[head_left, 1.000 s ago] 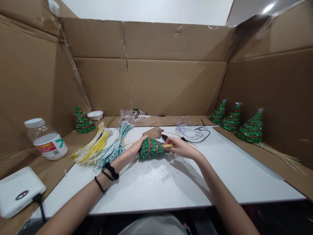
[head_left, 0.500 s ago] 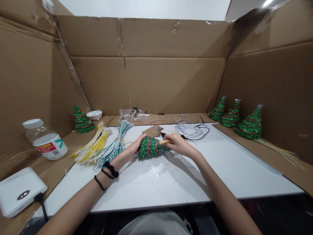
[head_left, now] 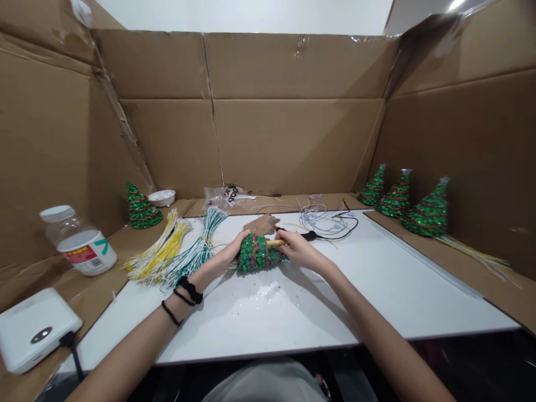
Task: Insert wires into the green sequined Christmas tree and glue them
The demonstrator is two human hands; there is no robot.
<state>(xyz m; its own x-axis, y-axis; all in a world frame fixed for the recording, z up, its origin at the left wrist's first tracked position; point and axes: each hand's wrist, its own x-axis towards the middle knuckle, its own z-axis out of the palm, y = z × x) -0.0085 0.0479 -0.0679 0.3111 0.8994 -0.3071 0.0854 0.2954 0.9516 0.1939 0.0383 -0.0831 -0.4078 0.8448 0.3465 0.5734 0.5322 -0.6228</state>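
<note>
A green beaded tree (head_left: 256,255) with red bands lies on its side over the white board (head_left: 268,321). My left hand (head_left: 234,248) is wrapped round its left end. My right hand (head_left: 298,247) pinches a light wooden stick (head_left: 274,243), whose left tip touches the tree's upper side. Just behind my right hand lies a black-handled tool (head_left: 309,235) with a cord, its tip near a piece of brown cardboard (head_left: 260,224). Bundles of green-white wires (head_left: 205,240) and yellow-white wires (head_left: 165,251) lie left of my left hand.
Three green trees (head_left: 427,212) stand at the right, another tree (head_left: 140,206) at the left near a white bowl (head_left: 162,197). A jar (head_left: 81,245) and a white box (head_left: 37,329) stand far left. Clear tangled wires (head_left: 322,218) lie behind. Cardboard walls (head_left: 293,134) surround the board.
My right hand has shifted slightly left with the wooden stick, whose tip is now further left on the tree. The left hand has hardly moved.
</note>
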